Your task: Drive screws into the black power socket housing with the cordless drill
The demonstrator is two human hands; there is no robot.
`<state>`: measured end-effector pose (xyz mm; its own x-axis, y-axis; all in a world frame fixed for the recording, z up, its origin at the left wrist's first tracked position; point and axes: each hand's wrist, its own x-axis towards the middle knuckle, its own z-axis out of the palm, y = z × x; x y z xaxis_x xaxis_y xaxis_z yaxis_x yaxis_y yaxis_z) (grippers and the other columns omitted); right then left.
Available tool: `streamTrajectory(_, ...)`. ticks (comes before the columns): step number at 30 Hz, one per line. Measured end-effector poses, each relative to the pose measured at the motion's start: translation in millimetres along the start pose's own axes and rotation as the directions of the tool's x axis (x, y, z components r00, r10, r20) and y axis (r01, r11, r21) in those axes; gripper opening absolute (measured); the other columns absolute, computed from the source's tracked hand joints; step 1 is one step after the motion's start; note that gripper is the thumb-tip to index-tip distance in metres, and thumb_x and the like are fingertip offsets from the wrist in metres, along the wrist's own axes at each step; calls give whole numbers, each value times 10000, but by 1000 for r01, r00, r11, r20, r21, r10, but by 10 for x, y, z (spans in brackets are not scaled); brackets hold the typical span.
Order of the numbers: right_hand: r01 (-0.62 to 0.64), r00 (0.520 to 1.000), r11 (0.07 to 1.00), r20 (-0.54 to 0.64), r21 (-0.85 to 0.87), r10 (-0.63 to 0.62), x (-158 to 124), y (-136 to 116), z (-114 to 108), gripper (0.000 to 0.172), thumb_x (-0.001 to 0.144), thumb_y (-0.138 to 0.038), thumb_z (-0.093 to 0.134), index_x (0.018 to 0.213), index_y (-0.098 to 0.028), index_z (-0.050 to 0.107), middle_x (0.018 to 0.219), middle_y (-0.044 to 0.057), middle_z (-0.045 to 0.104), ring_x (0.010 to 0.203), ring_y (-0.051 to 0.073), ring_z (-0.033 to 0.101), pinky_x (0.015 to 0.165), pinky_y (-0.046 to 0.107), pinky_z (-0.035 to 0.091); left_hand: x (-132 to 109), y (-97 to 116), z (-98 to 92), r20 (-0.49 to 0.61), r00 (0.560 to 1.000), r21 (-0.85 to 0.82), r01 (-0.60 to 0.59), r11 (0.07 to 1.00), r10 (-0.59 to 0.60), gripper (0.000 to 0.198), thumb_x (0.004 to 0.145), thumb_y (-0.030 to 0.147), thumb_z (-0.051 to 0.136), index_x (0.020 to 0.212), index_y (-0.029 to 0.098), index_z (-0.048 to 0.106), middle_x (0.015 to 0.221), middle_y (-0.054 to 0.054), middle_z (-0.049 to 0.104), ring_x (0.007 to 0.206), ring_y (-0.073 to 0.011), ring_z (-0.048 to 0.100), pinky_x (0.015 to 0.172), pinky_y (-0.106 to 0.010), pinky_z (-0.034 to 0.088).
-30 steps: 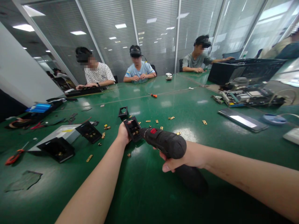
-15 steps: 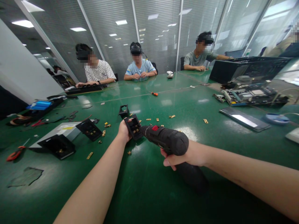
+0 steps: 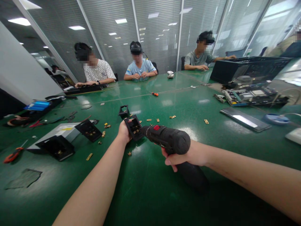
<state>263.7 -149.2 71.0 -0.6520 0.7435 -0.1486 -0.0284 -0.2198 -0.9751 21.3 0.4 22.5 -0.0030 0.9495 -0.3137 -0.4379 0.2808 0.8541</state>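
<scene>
My left hand grips a black square housing by its left side, tilted, with brass parts inside it. My right hand is wrapped round the handle of a black cordless drill with a red switch. The drill's front end points left at the housing's right edge; whether its tip touches anything inside is hidden. Behind my left hand stands a black frame. Small brass plates and a brass piece lie around on the green table.
To the left are two more black housings, a grey box and an orange screwdriver. A phone and circuit boards lie right. Several people sit across the table.
The whole view has shifted very slightly. Both hands keep their holds on the housing and the drill. At the back right, a person's hands have moved a little.
</scene>
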Motion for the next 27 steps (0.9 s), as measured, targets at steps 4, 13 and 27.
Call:
streamTrajectory(4, 30, 1000, 1000, 7, 2, -30, 2, 1, 3, 376, 641, -107, 770, 958, -168, 576, 706, -40, 600, 517, 113, 617, 460, 220, 500, 0, -5, -11, 16, 1000, 15, -13, 1000, 13, 335, 723, 302, 488, 909, 90, 668, 695, -139, 690, 593, -257, 652, 538, -360, 540)
streamTrajectory(13, 76, 997, 996, 28, -49, -75, -2, -1, 10, 433, 672, -117, 751, 1073, -173, 598, 692, -43, 604, 489, 111, 605, 453, 220, 487, 2, -2, -2, 19, 1000, -28, -3, 1000, 4, 377, 716, 298, 480, 964, 87, 670, 692, -127, 691, 581, -262, 651, 529, -368, 533)
streamTrajectory(27, 65, 998, 998, 20, -17, -64, 16, 20, 7, 427, 653, -115, 761, 1037, -164, 580, 691, -50, 598, 469, 118, 625, 444, 221, 490, 2, -6, -19, 40, 999, 18, -15, 1000, 15, 323, 727, 301, 458, 867, 89, 658, 681, -133, 684, 582, -247, 652, 536, -346, 535)
